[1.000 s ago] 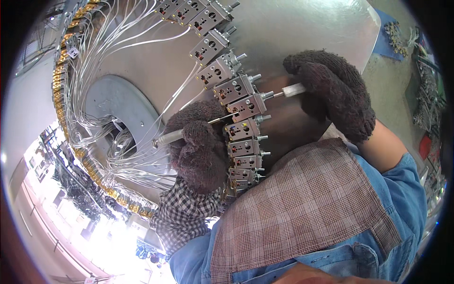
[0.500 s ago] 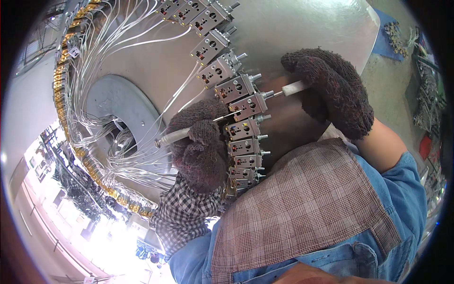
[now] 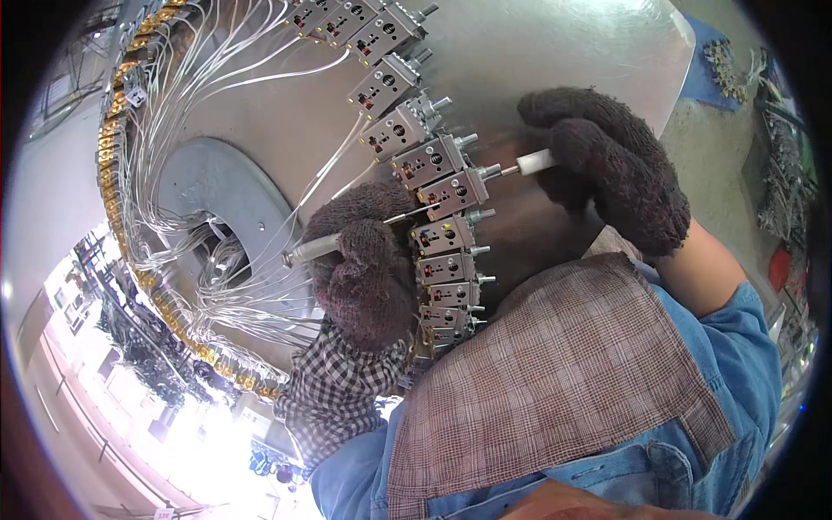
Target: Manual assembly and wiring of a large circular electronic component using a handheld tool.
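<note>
My left hand (image 3: 368, 282), in a dark knitted glove, is closed round a thin screwdriver (image 3: 314, 250) with a pale handle. Its blade reaches the face of a small metal control box (image 3: 452, 194) in a curved row. From the other side, my right hand (image 3: 620, 169), gloved alike, grips a second screwdriver (image 3: 535, 162) with a white handle. That one's thin shank meets the end of the same box's protruding shaft. The exact contact of both tips is too small to make out. Gloved fingers hide part of each handle.
More such boxes (image 3: 381, 89) line the round metal table (image 3: 555, 52). White wires (image 3: 208, 78) run from a curved rack of brass-coloured parts (image 3: 108, 156) past a grey disc (image 3: 256, 195) with a central hole. A blue sheet (image 3: 704, 65) with small parts lies at far right.
My right hand has rolled slightly and shifted a little to the right, still on its screwdriver. The left screwdriver's handle has moved slightly up and left, its tip staying at the same box.
</note>
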The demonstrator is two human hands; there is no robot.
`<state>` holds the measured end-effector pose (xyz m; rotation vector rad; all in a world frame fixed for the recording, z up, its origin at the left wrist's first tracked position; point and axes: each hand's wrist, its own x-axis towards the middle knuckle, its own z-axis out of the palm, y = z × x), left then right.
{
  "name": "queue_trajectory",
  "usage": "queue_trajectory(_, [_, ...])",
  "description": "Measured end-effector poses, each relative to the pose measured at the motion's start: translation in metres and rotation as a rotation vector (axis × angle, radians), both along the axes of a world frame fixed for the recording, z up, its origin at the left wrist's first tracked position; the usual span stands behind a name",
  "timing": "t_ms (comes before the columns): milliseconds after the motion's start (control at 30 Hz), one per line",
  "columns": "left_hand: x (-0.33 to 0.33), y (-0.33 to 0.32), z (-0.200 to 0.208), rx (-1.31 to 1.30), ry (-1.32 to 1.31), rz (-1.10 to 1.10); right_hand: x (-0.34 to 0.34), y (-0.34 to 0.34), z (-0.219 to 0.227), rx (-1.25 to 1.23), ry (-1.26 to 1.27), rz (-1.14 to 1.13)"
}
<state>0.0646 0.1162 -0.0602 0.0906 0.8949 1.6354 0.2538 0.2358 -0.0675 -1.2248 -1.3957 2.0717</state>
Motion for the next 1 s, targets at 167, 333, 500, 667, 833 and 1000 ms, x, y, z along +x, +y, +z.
queue_trajectory(167, [-0.005, 0.006, 0.002, 0.000, 0.365, -0.171, 0.000, 0.003, 0.003, -0.155, 0.020, -0.033])
queue_trajectory(333, [-0.001, -0.002, -0.004, -0.001, 0.124, -0.015, -0.002, 0.007, 0.010, -0.239, 0.002, -0.019])
queue_trajectory(500, [-0.005, 0.000, 0.000, -0.070, -0.124, -0.066, -0.001, 0.007, -0.030, 0.633, 0.050, -0.007])
queue_trajectory(667, [-0.015, 0.004, 0.000, 0.016, 0.227, -0.264, 0.001, 0.006, -0.003, 0.291, -0.118, 0.183])
queue_trajectory(833, [-0.008, -0.002, -0.013, 0.076, 0.272, -0.137, 0.002, 0.004, -0.004, 0.031, -0.031, 0.054])
queue_trajectory(1000, [-0.014, -0.022, -0.025, -0.130, 0.361, -0.012, -0.006, 0.002, 0.010, -0.246, -0.006, -0.102])
